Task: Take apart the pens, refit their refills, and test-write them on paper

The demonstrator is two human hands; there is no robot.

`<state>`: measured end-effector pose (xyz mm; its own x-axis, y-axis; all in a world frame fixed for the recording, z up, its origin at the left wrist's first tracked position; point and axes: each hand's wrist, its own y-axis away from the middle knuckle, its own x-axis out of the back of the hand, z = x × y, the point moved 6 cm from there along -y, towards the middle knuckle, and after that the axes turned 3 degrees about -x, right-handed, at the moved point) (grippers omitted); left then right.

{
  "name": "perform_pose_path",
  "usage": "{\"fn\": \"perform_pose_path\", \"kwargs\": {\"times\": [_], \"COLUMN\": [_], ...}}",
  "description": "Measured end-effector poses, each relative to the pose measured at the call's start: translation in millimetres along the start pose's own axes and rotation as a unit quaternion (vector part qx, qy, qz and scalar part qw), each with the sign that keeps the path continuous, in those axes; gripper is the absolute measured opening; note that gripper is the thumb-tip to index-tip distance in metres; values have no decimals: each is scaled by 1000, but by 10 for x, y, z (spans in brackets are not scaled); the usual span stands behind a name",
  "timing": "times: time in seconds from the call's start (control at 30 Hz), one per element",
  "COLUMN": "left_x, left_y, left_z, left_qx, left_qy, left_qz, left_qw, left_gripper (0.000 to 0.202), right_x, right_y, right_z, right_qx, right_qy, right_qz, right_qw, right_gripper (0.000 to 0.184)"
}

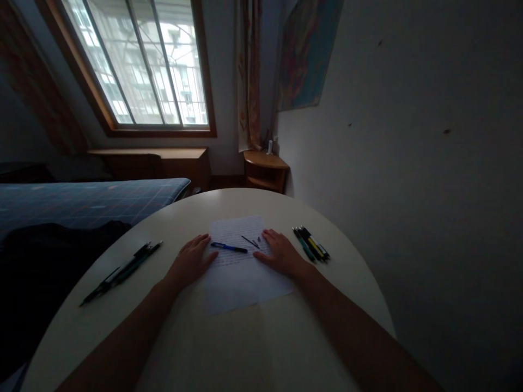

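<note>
A lined sheet of paper [245,272] lies on the round white table [212,348]. My left hand [192,260] rests flat and open on the paper's left edge, fingertips next to a blue pen [229,247] lying on the sheet. My right hand [281,253] lies flat and open on the paper's right side. Just left of its fingers sit a thin dark refill [249,242] and small pen parts [256,241]. Neither hand holds anything.
Several dark pens [122,270] lie in a row on the table's left side. Another bunch of pens [311,244], one yellow, lies right of my right hand. A bed [81,201] stands to the left, a wall to the right, a window and small corner shelf [265,169] behind.
</note>
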<state>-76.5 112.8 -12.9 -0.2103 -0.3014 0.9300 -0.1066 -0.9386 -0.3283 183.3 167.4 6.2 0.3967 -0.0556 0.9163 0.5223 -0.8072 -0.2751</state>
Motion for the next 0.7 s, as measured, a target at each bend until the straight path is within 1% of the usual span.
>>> {"fn": "perform_pose_path", "kwargs": {"times": [0.2, 0.37, 0.53, 0.7], "left_x": [-11, 23, 123, 119], "left_y": [-11, -8, -31, -60], "left_z": [-3, 17, 196, 292], "left_qx": [-4, -3, -61, -90], "left_qy": [10, 18, 40, 70], "left_qz": [3, 18, 48, 42], "left_qw": [1000, 1000, 996, 993], "left_gripper": [58, 57, 49, 39], "right_x": [1, 0, -12, -6], "right_y": [-19, -24, -29, -48], "right_z": [2, 3, 6, 0], "right_qx": [-13, -10, -6, -7], "right_qy": [1, 8, 7, 4], "right_qz": [-14, -7, 3, 17], "right_qw": [1000, 1000, 1000, 1000], "right_gripper": [72, 70, 71, 71]}}
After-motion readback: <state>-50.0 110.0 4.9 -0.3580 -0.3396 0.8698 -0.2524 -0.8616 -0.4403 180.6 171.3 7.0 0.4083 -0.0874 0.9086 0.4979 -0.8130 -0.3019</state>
